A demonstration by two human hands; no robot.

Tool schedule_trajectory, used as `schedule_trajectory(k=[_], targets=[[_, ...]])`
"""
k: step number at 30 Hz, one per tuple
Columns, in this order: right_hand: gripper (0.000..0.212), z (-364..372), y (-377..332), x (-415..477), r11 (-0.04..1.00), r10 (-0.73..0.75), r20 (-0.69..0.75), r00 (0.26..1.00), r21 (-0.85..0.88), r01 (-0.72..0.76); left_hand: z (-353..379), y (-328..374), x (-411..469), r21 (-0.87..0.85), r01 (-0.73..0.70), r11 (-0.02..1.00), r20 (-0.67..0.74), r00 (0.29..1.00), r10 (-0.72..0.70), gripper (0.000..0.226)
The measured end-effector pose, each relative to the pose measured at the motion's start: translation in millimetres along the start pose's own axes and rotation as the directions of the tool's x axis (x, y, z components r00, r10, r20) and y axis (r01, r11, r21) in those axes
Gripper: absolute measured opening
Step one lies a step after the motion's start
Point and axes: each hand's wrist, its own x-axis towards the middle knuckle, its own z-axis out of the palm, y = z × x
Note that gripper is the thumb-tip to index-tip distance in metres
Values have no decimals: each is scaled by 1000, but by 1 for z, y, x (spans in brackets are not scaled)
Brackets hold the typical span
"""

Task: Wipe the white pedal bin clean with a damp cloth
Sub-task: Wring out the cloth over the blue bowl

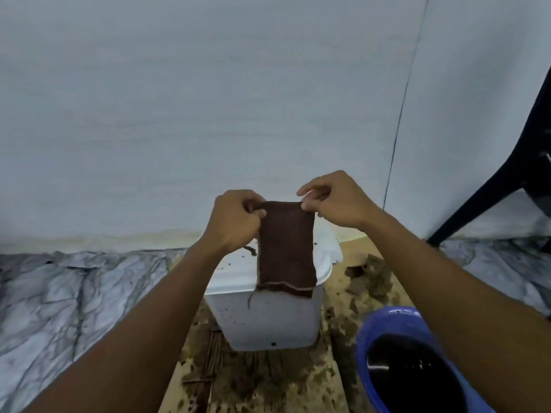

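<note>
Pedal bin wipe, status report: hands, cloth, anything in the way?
Hands: left hand and right hand each pinch a top corner of the brown cloth, hanging over the white pedal bin. Bin dirt-spotted. Nothing blocking; blue bucket sits right.

Lower right: blue bucket (387,320), dark liquid inside. Right edge: black chair leg (474,208). Lower centre: stained brown cardboard (262,383). Left: marble-patterned floor (59,293).
</note>
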Motion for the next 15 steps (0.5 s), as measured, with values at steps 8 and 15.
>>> schedule_trajectory(k=[8,15], targets=[[39,35,81,-26,979,160,20,987,-133,-156,88,-31,0,392,-114,913,325,946,-21,67],[44,43,106,-29,989,145,-2,989,-40,-145,126,-30,25,512,-119,851,356,931,-84,69]])
